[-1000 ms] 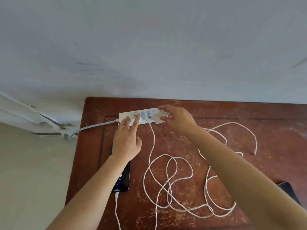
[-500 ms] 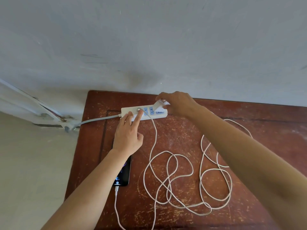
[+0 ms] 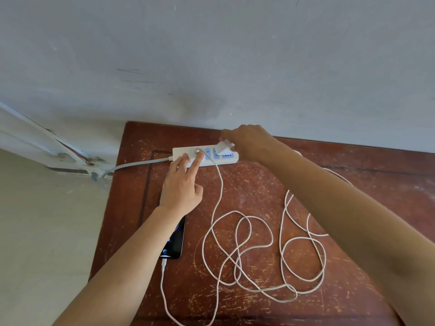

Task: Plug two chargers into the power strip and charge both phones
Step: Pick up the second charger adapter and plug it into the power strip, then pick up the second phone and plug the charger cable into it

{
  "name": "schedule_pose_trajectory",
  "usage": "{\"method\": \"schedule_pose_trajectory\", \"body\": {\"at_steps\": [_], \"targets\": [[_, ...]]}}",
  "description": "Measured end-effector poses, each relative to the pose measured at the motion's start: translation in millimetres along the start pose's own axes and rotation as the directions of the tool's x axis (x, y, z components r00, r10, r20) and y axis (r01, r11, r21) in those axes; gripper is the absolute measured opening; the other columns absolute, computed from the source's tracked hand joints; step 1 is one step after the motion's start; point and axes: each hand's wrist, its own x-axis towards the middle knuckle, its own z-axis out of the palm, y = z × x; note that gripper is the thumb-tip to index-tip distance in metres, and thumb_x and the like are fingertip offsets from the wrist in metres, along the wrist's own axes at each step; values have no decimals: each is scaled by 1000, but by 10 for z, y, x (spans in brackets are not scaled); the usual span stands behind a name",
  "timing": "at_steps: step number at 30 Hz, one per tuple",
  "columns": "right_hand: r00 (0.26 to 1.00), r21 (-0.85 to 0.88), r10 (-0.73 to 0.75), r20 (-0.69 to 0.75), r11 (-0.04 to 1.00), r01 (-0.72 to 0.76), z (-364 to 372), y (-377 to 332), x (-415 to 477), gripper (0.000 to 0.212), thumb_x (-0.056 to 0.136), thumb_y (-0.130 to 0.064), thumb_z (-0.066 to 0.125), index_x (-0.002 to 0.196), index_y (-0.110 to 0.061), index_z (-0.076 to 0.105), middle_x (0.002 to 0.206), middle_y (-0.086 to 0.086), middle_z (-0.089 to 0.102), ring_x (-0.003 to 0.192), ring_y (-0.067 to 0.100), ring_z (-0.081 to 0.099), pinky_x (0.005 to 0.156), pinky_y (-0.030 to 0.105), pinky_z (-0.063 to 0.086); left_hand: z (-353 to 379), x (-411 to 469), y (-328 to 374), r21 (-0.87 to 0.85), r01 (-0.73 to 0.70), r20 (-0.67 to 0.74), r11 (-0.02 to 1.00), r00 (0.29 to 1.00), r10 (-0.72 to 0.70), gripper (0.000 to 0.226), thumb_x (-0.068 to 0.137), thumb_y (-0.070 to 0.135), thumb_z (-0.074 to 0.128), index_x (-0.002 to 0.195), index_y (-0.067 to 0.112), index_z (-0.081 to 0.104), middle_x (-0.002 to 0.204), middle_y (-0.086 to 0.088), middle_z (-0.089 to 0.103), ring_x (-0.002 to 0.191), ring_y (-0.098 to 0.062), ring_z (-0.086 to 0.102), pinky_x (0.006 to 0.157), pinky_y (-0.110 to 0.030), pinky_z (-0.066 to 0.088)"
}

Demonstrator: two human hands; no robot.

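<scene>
No text, brand, label or number can be read anywhere in this view. The white power strip (image 3: 204, 156) at the far edge of the table shows only blue socket faces, too small and blurred to tell any marking, and the white charger (image 3: 224, 147) above its right end is blank on the side that shows. The lit screen of the phone (image 3: 173, 241) near the left edge shows coloured shapes but nothing legible.
</scene>
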Motion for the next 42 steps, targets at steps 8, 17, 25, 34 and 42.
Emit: {"method": "schedule_pose_trajectory", "body": {"at_steps": [8,17,25,34,42], "targets": [[993,-228,-115,-26,968,107,89,-176,35,52,85,-2,67,131,-23,56,107,-5,73,87,21,71,59,30,41,21,-6,-33,3,-14,1,1000,1000,14,86,81,18,66,155,25,24,145,-19,50,139,-37,40,97,-49,55],[993,-266,-114,-20,958,105,70,-217,23,48,89,-8,65,131,-28,58,108,-7,74,89,21,72,58,30,39,38,-22,-48,3,-19,7,1000,1000,19,89,82,19,66,157,26,19,146,-18,48,140,-37,36,98,-48,53],[992,-321,-129,11,939,125,-3,-288,45,25,83,0,64,99,-20,64,73,-5,58,63,21,50,57,29,33,31,-9,-76,7,-35,40,999,999,35,94,80,19,67,158,28,15,146,-18,46,140,-37,34,96,-48,54],[985,-200,15,-170,979,-50,194,-279,-189,77,81,-10,74,148,-19,36,148,10,46,122,27,58,76,34,51,-276,87,-114,54,-40,232,998,972,26,83,93,23,59,158,37,8,158,-9,36,139,-31,43,97,-41,54],[789,334,522,-325,844,-420,864,-210,-1772,59,95,-19,49,152,-21,33,163,13,25,151,31,25,118,45,29,-113,-673,447,73,-105,-206,992,971,118,43,89,15,62,130,5,58,130,-20,60,122,-37,54,97,-54,49]]}}
